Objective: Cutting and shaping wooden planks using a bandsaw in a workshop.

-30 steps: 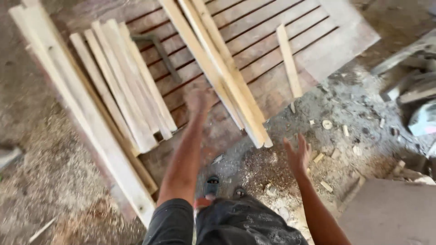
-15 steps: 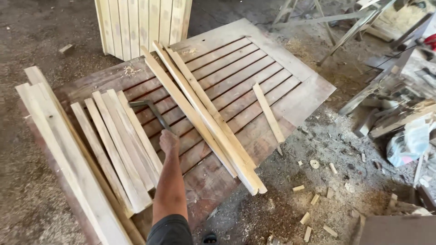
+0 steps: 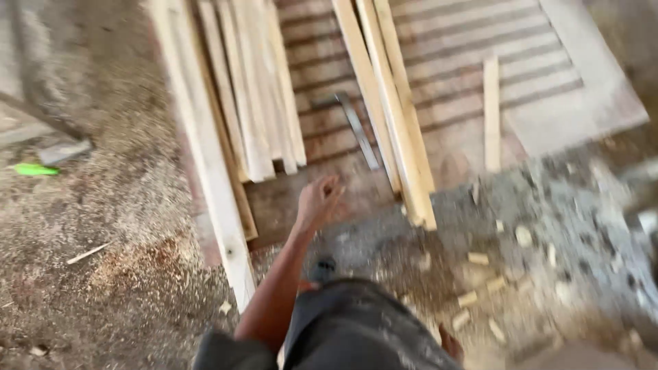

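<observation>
The left hand [image 3: 317,201] hangs empty, fingers loosely curled, above the lower edge of the brown slatted wooden panel [image 3: 439,75] on the floor. Nearest it lie the grey metal hammer [image 3: 358,127] and pale long wooden strips [image 3: 394,116]. Right hand: out of view.

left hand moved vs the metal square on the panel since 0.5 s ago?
Yes. The left hand has pulled back toward the person: half a second ago it lay just below the metal square over the slatted panel; now it hangs empty near the panel's near edge.

Pale slats [image 3: 253,103], seemingly reddish-brown panel [image 3: 439,75]
</observation>
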